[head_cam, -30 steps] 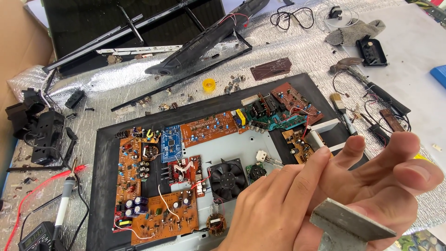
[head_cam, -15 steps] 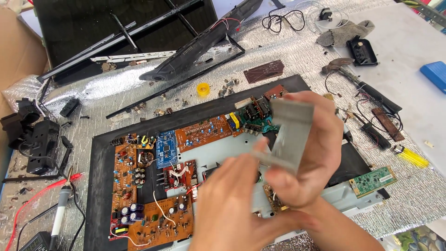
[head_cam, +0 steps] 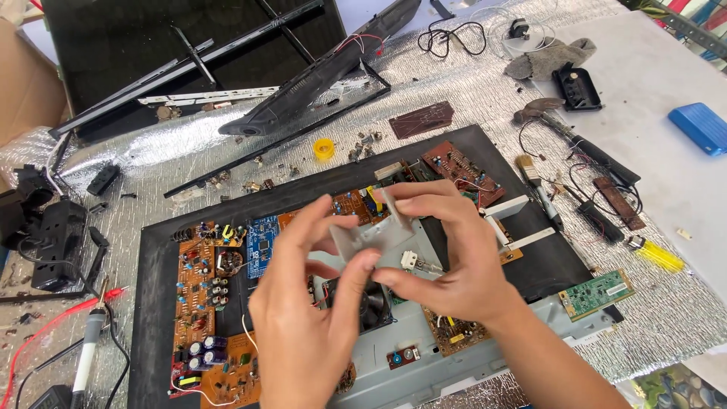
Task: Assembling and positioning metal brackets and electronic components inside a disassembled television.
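Bright, even daylight, no hard glare. The crinkled silver foil sheet [head_cam: 454, 98] throws scattered sparkle highlights beyond the open black chassis [head_cam: 151, 303]. The white sheet [head_cam: 651, 83], right of the chassis, is near blown out. Soft shadows fall under both hands onto the boards, faint and short. Focus sharp across the chassis; the left hand [head_cam: 310, 333] and right hand [head_cam: 454, 257] show slight motion softness at the fingertips. Mild wide-angle bending at frame corners.

The left hand [head_cam: 314, 318] and right hand [head_cam: 450, 261] cover the middle of the open chassis [head_cam: 151, 303], hiding the fan [head_cam: 372, 307] partly. The grey bracket [head_cam: 371, 231] is half covered by fingers. The soldering iron [head_cam: 85, 352] runs off the bottom edge.
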